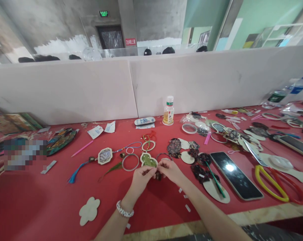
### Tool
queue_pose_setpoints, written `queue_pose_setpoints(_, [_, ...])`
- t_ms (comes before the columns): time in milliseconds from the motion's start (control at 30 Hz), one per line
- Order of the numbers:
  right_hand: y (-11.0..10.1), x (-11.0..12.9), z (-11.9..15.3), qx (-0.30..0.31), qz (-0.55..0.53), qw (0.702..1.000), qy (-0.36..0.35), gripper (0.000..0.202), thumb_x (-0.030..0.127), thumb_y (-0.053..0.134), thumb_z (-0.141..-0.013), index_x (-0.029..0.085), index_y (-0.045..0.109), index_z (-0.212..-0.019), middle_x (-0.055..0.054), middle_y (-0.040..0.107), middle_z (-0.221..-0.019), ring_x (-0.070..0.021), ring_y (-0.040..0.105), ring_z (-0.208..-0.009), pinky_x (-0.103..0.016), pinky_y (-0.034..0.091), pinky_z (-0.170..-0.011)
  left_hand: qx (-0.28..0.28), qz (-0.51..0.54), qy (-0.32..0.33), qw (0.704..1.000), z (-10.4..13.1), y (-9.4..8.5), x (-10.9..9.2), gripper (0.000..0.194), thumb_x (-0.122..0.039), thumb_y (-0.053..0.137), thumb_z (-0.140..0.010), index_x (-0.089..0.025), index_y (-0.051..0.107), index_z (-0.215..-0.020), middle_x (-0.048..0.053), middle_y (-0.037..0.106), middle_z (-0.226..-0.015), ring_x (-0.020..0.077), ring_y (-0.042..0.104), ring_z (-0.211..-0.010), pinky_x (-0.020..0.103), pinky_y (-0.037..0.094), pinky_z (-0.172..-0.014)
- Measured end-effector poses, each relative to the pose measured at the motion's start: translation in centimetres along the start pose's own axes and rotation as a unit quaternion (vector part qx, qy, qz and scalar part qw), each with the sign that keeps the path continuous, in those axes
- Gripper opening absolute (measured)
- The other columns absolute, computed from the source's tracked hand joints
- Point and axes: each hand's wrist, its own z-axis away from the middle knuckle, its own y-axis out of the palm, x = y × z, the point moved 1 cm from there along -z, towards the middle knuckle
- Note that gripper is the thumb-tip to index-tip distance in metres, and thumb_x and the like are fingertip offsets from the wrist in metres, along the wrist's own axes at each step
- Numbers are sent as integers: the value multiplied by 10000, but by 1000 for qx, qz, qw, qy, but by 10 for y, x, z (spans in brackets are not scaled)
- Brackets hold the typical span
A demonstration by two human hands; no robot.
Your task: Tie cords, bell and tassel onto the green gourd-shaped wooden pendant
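Left hand [141, 174] and right hand [169, 170]: fingers curled in, both pinching a small dark bead [158, 174] between them, tips nearly touching. Gourd-shaped ornament [148, 160] lies on the red surface [41, 207] just at 12 o'clock of the hands, long axis 12–6, narrow end at 12. Two phones [235, 174], one bottle [168, 111]

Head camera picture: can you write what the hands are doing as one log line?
left hand: pinching small dark bead | right hand: pinching same bead | nearby: gourd-shaped pendant, phone | surface: red table
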Motion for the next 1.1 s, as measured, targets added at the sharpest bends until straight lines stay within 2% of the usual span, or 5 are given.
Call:
queue_pose_setpoints(167, [3,5,5,52,-21,998,-28,149,289,546,-704,165,502,-634,51,472,-497,-61,405,-411,-180,308,-401,-20,19,-5,1000,-1,-4,-1,208,-337,604,-681,-132,639,-665,-21,556,-496,103,500,-481,219,430,-520])
queue_pose_setpoints(333, [11,11,16,147,-37,987,-46,170,309,567,-719,153,517,-674,42,490,-540,-59,430,-453,-178,333,-436,-31,44,-9,999,-1,-10,1,204,-328,608,-682,-125,621,-666,-37,512,-481,75,442,-446,192,379,-461])
queue_pose_setpoints(533, [18,8,21,206,-60,976,-36,183,313,587,-715,143,519,-705,34,510,-570,-59,461,-469,-184,379,-470,-17,16,-9,1000,0,-12,1,212,-326,600,-694,-116,630,-693,-34,507,-490,58,398,-424,171,325,-405])
queue_pose_setpoints(833, [13,11,13,131,-113,985,-7,199,332,579,-699,148,514,-659,46,525,-506,-49,439,-388,-178,343,-411,-18,56,-39,998,-2,-10,3,251,-372,619,-657,-122,624,-671,-18,536,-512,75,457,-435,179,376,-408])
queue_pose_setpoints(1100, [11,12,10,71,-127,989,36,226,361,575,-674,140,529,-654,30,574,-524,-49,460,-354,-173,367,-382,8,38,0,999,-2,-10,2,236,-352,594,-694,-124,650,-720,-1,564,-530,90,485,-449,198,413,-432])
